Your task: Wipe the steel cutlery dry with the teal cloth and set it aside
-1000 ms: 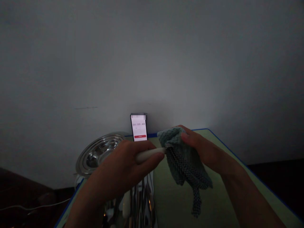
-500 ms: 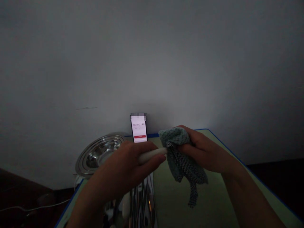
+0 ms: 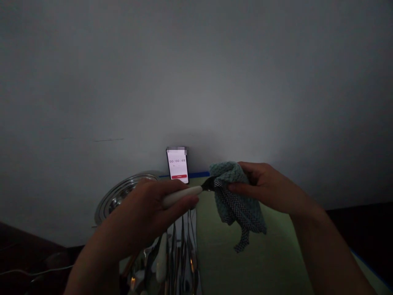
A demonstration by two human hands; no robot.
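Observation:
My left hand is closed round the white handle of a piece of cutlery. Its dark metal neck shows beyond my fingers, while the far end is hidden inside a cloth, so I cannot tell its kind. My right hand pinches that blue-green cloth around the metal end, thumb in front. A dark checked part of the cloth hangs down over the table. Below my left hand lie several knives and other cutlery, one with a white handle.
A shiny steel bowl stands at the table's back left, partly behind my left hand. A phone showing a timer leans against the grey wall. A white cable runs at the lower left.
My left hand has drawn the handle to the left, baring the metal neck that the cloth covered. My right thumb has come down over the cloth, and its hanging tail has risen.

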